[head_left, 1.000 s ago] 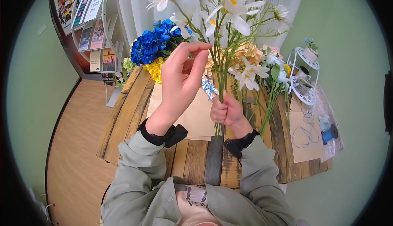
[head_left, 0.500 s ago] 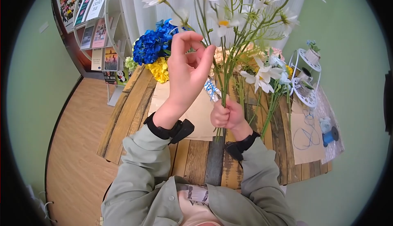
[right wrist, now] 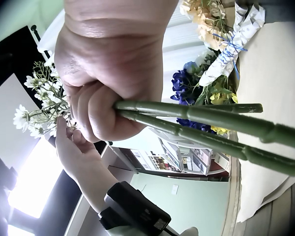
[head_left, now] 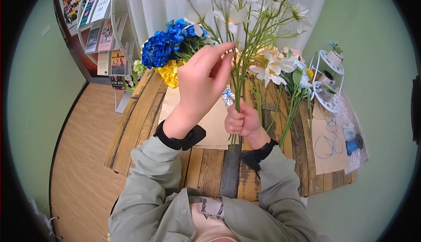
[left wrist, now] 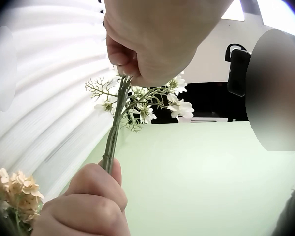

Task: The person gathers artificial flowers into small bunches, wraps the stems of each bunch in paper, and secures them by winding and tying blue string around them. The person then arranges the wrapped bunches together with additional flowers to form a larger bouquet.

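Observation:
A bunch of white artificial flowers point(head_left: 272, 69) with yellow centres and long green stems point(head_left: 239, 77) stands upright above the table. My right hand point(head_left: 243, 118) grips the stems low down in a fist, and their cut ends point(right wrist: 270, 160) stick out below it in the right wrist view. Higher up, my left hand point(head_left: 204, 75) pinches at a stem with thumb and forefinger, just under the blossoms. The left wrist view shows its curled fingers point(left wrist: 123, 56) right at the top of the bundled stems, partly covering the flowers.
Brown paper point(head_left: 210, 137) lies on the wooden table point(head_left: 210, 172). Behind are blue hydrangeas point(head_left: 160, 49), yellow flowers point(head_left: 171, 73) and a white wrapped bundle tied in blue point(right wrist: 228, 51). At right are pale blue flowers point(head_left: 302, 80), a white stand point(head_left: 326, 101) and a blue ribbon spool point(head_left: 354, 145).
My left thumb and forefinger, apart half a second ago, have closed in at the stems. The flower heads leaned right, then swung back left. My right fist has stayed in place.

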Motion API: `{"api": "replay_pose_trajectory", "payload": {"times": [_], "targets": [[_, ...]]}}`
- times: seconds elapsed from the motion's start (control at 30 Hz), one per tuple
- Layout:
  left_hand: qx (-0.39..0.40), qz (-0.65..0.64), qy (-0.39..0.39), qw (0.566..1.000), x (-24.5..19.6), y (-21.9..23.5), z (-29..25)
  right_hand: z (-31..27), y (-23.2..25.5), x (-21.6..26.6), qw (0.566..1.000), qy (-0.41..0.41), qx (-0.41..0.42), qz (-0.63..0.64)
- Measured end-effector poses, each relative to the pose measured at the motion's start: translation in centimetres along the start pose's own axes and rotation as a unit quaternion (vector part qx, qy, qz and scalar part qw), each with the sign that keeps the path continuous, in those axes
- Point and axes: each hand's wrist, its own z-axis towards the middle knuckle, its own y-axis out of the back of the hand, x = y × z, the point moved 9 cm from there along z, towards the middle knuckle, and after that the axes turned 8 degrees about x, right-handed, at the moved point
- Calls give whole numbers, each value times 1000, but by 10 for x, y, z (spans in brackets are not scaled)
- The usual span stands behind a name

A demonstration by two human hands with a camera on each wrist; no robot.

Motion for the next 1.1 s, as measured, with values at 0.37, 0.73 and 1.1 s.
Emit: {"api": "replay_pose_trajectory", "payload": {"times": [0.37, 0.73, 1.1], "targets": [[-10, -97, 94, 991, 19, 3, 7, -2, 6, 1, 996, -21, -29, -76], [-59, 125, -130, 982, -16, 12, -8, 0, 9, -3, 998, 6, -53, -41], [65, 201, -293, 932, -32, -6, -20, 10, -23, -7, 1000, -8, -2, -8]]}}
